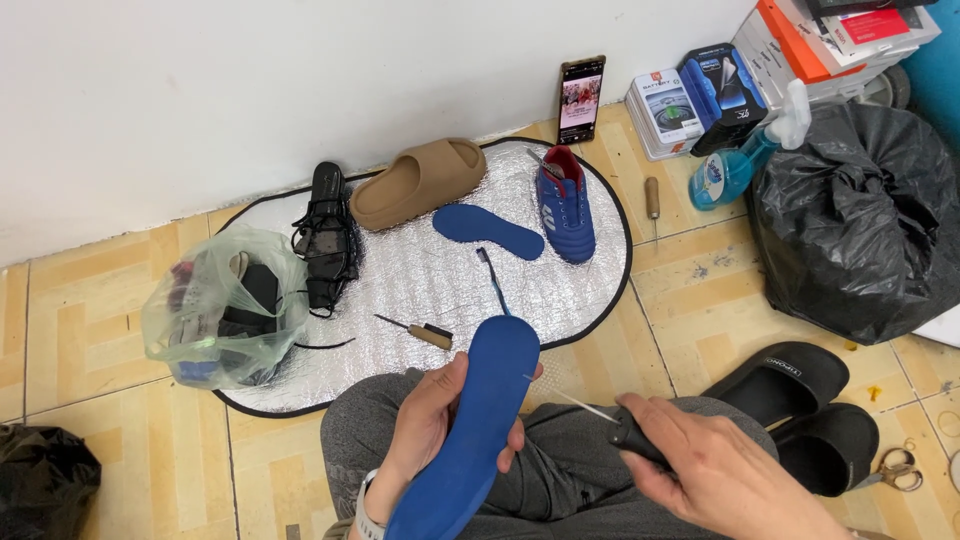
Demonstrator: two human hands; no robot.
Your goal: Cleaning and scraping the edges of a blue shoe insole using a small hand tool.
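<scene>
My left hand [425, 425] grips a blue insole [480, 420] from underneath and holds it up over my lap. In my right hand [715, 470] is a black-handled awl [625, 430], its thin metal needle pointing left and touching the insole's right edge. A second blue insole [488, 230] lies flat on the silver mat [420, 290], next to a blue sports shoe [566, 203]. A blue toothbrush [493, 280] lies just beyond the held insole.
On the mat: a tan slide [418, 182], a black shoe [325, 235], a wooden-handled awl [420, 332]. A plastic bag of items [225, 305] sits left. A phone [581, 98], boxes [700, 95], spray bottle [735, 165], black bags [860, 225], black slides [800, 395] and scissors [895, 470] are right.
</scene>
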